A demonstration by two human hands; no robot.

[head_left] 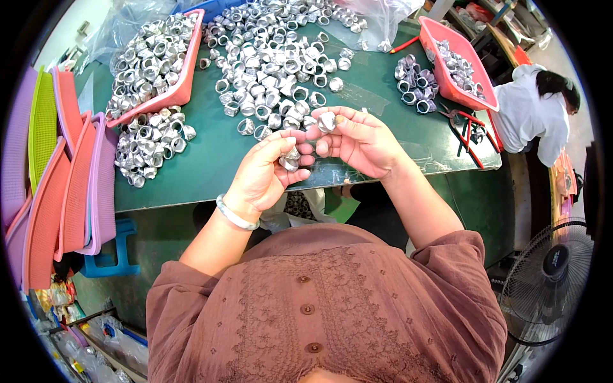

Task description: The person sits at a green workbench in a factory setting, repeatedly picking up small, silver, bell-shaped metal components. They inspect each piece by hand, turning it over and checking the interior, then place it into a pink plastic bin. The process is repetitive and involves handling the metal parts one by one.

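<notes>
Brown embroidered cloth shirt [370, 287] nearest, left hand [260, 165] is cradling silvery metal pieces [290, 161], seemingly in reserve, right hand [361, 142] is pinching one chunky silvery metal ring [326, 122], probably for viewing, both just nearside of loose silvery metal ring pile [280, 69].

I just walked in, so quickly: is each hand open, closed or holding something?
Left hand: curled, holding silvery metalwork, number of pieces unclear.
Right hand: closed, pinching a rounded silvery piece.
</notes>
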